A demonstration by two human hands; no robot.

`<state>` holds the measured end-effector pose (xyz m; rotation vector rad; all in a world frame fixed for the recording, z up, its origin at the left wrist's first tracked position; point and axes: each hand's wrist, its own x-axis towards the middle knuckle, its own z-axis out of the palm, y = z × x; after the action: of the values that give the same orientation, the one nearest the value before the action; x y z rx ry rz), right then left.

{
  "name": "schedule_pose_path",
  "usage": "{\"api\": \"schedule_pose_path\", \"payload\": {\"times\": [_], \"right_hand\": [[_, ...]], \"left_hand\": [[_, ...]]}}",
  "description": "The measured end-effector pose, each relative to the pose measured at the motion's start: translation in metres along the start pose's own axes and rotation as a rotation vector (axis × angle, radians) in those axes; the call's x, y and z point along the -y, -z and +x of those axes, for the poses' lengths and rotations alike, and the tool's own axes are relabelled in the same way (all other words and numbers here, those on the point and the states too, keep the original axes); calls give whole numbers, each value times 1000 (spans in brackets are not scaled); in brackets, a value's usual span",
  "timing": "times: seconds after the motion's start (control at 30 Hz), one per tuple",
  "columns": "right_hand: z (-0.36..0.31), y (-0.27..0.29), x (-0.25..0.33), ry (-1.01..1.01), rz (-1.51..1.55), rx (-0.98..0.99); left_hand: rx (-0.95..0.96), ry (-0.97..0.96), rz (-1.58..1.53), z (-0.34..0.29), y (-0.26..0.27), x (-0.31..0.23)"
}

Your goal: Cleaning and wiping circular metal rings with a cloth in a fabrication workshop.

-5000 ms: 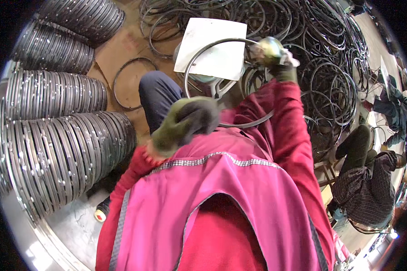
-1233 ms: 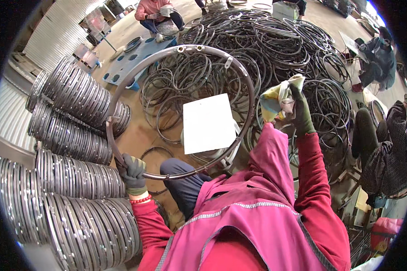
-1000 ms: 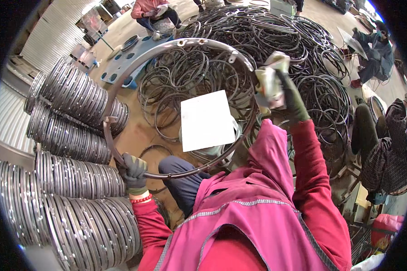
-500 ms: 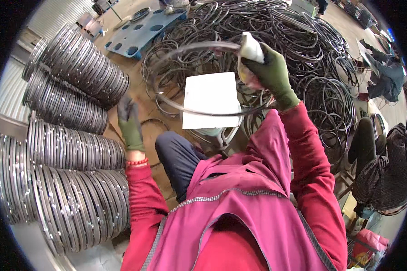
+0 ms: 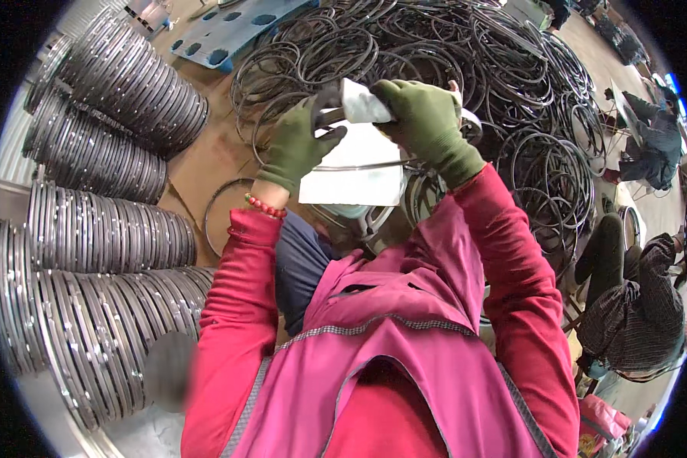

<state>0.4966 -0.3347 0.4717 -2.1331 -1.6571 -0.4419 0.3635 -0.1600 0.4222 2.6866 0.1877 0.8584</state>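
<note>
A thin grey metal hoop (image 5: 362, 166) is held up in front of me, over a white board (image 5: 351, 191) near my knees. The green-gloved fingers of my left hand (image 5: 294, 145) curl round its far side, with the thumb standing a little off it. Right beside them, my right hand (image 5: 429, 126) grips a wadded white cloth (image 5: 365, 102) that wraps the hoop. The hoop's near side crosses above the board. What the right fingers touch beneath the cloth is hidden.
Long stacks of metal hoops (image 5: 111, 229) line my left side. Beyond the board lies a large tangled heap of dark hoops (image 5: 504, 84). A blue pallet (image 5: 233, 30) is at the far left. Another person (image 5: 633, 313) sits at the right. One loose hoop (image 5: 208, 217) lies by my left forearm.
My left hand has come up and right from beside the stacks to the hoop. My right hand has moved left with the cloth, and the two hands are now close together.
</note>
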Motion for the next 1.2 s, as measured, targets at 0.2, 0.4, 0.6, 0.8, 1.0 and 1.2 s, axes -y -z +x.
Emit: {"api": "schedule_pose_path", "payload": {"times": [0.2,0.4,0.6,0.8,1.0,1.2], "right_hand": [[14,-8,-11,12,22,17],[-21,-28,-93,-185,722,-59],[10,-12,-52,-50,149,-12],[-4,-5,-58,-117,397,-3],[-48,-30,-97,-310,659,-18],[-5,-5,-32,-58,23,9]], "left_hand": [[38,205,-206,-2,-2,6],[-58,170,-179,-8,-12,41],[-16,137,-158,15,-11,2],[52,99,-193,9,-4,14],[58,325,-166,-9,0,31],[-36,67,-46,-3,-8,9]]}}
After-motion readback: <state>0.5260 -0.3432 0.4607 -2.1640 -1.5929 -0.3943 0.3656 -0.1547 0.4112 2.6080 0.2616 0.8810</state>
